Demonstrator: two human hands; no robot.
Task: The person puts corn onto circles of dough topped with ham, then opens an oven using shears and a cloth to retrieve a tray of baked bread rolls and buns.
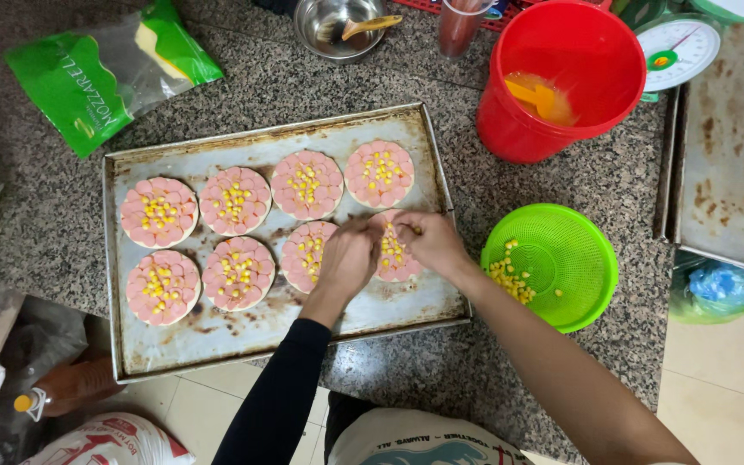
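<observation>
Over the tray's (122,258) right half, nr its front edge, both hands work on one dough round (396,251), the fourth in the front row.

1. Hands. Left hand (348,257), black sleeve, is curled w/ fingertips pinched together at the round's left rim; it appears to hold a few corn kernels, but the pinch hides them, so cannot tell for sure. Right hand (432,243), bare forearm, rests on the round's right side w/ fingers bent down onto the topping; whether anything is gripped cannot be told.

2. Work piece. Round carries pink sausage slices and a partial strip of yellow corn at centre. It sits touching the tray floor, just beside the third front-row round (305,254).

3. Status. Seven other rounds (234,200) already show sausage ring plus corn centre: four in the back row, three in the front. Step in hand, by judgement: corn placement on the eighth and last round.

4. Supply. Green strainer (561,232) w/ loose corn stands on the bench just off the tray's right edge. Red bucket (561,86) stands behind it, nr the bench's back edge.

5. Next move, by judgement: needs a light release of kernels at centre w/o shifting sausage slices, then a short reach right to the strainer for more.
</observation>
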